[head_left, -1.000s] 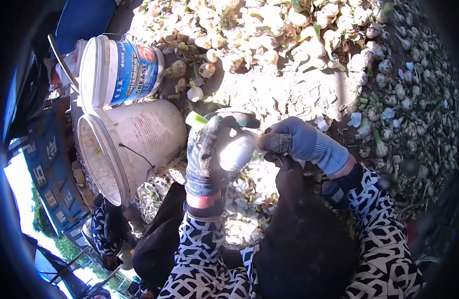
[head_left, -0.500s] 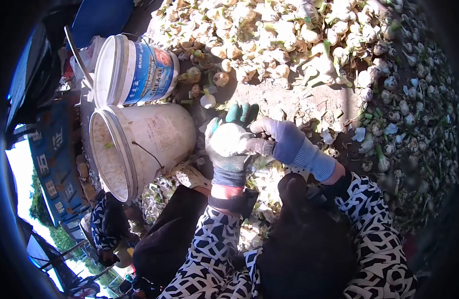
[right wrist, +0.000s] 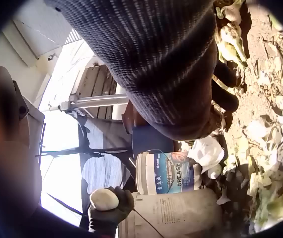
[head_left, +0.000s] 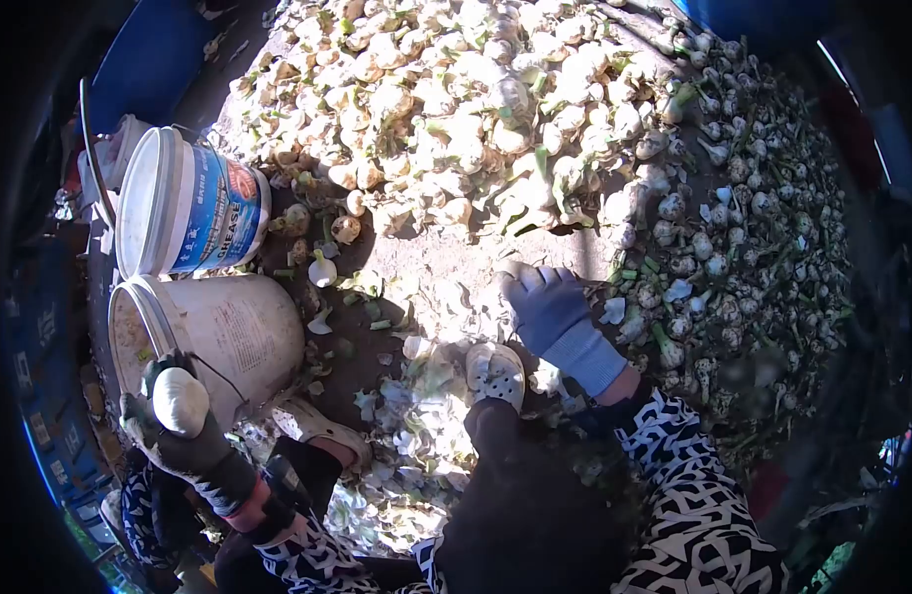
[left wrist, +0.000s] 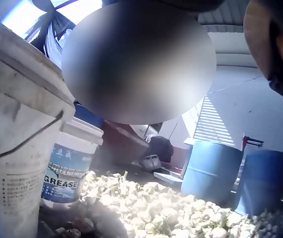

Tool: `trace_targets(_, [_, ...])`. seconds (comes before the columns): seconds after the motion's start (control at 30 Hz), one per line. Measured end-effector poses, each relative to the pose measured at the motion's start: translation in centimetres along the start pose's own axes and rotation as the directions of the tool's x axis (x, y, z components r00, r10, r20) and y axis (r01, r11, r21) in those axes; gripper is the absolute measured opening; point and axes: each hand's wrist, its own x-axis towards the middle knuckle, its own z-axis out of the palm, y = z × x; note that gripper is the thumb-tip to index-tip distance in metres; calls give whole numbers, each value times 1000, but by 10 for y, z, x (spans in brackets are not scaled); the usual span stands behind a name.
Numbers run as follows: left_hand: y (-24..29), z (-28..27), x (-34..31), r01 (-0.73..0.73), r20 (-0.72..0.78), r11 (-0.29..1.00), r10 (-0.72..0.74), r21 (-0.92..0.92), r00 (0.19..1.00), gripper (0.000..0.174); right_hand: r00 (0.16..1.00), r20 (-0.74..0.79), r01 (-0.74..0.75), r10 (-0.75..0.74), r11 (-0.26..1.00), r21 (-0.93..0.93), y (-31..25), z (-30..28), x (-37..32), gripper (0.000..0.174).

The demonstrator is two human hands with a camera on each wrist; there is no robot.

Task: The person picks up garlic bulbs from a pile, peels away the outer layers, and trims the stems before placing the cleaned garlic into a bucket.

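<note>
A peeled white bulb (head_left: 181, 403) lies in the gloved left hand (head_left: 193, 436), whose fingers curl round its sides at the mouth of the stained white bucket (head_left: 240, 332). The right wrist view also shows this bulb (right wrist: 104, 199) in the left hand (right wrist: 109, 213), beside the bucket (right wrist: 173, 213). The gloved right hand (head_left: 557, 319) is above the ground near loose peels, its fingers loosely bent with nothing visible in them. In the right wrist view the right hand (right wrist: 166, 74) fills the top, and a pale peel (right wrist: 207, 152) shows below its fingers.
A grease bucket (head_left: 203, 208) stands behind the stained one. Beyond the hands spreads a large heap of trimmed bulbs (head_left: 446, 119); untrimmed bulbs (head_left: 733, 257) cover the right. A shoe (head_left: 495, 374) stands among peels. Blue barrels (left wrist: 212, 168) stand in the background.
The hands have moved apart. The left hand has carried the bulb left to the bucket mouth; the right hand has let go of the bulb and sits away from it.
</note>
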Motion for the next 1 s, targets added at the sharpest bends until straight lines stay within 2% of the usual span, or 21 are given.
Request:
trace_targets(0.03, [6,-26,30,47,-191,995,-64,-94,979,41,966,-83,-244,243,970,4,11,-13,4,42])
trace_targets(0.07, [25,-35,45,2,-149,982,26,189,989,43,928,-15,-372,372,928,-18,35,-7,12,46])
trace_targets(0.1, [38,-40,56,-56,-78,889,102,454,992,45,908,-308,-301,283,954,-12,64,9,18,44])
trace_targets(0.13, [34,-39,65,158,-194,940,-101,303,976,51,905,-298,-338,302,938,-75,75,-1,32,44])
trace_targets(0.17, [31,-31,61,153,-198,943,-96,295,975,51,902,-289,-371,321,918,-138,85,-12,46,45])
trace_targets(0.27, [50,26,10,62,122,998,-59,-24,991,52,888,154,-408,433,897,-169,111,8,79,37])
trace_targets(0.3, [81,65,-18,88,231,987,-54,-136,971,52,945,-33,-328,326,937,-121,118,19,78,30])
trace_targets(0.37, [94,107,-61,295,506,930,-150,-219,849,48,947,-40,-319,318,948,-1,135,34,78,25])
trace_targets(0.4, [98,132,-78,282,593,948,-144,-147,792,55,913,-233,-273,336,925,264,127,29,71,19])
trace_targets(0.43, [111,148,-97,509,701,821,-203,-258,683,62,899,-254,-206,357,856,474,123,24,63,18])
trace_targets(0.47, [103,164,-116,301,747,942,-94,-147,658,73,904,-43,-228,425,566,792,102,1,57,17])
trace_targets(0.5, [111,179,-128,242,788,947,20,-213,616,86,897,184,-266,403,157,951,76,-23,50,16])
trace_targets(0.57, [135,194,-137,308,808,900,75,-307,585,83,965,172,-173,197,-13,985,39,-43,36,19])
trace_targets(0.63, [129,198,-145,301,792,872,146,-386,593,73,981,153,-109,116,-314,943,11,-55,27,34])
trace_targets(0.67, [130,198,-146,196,704,886,182,-420,687,67,988,108,-49,112,-433,900,9,-51,27,49])
trace_targets(0.7, [130,193,-144,190,707,893,177,-408,684,67,983,67,0,170,-365,931,6,-49,27,54])
trace_targets(0.77, [132,187,-138,168,735,914,177,-370,654,65,962,-29,36,273,-22,999,-2,-34,24,44])
trace_targets(0.8, [136,185,-136,141,751,932,171,-333,638,64,945,-211,125,251,321,939,-8,-30,27,29])
trace_targets(0.83, [134,184,-138,141,756,936,166,-323,634,64,927,-218,100,304,360,928,-18,-31,27,16])
trace_targets(0.9, [129,181,-143,144,742,943,136,-300,657,63,948,-17,-18,319,106,994,-23,-31,27,10])
trace_targets(1.0, [130,174,-138,193,757,939,97,-285,646,63,970,73,-78,233,12,997,-22,-35,25,10])
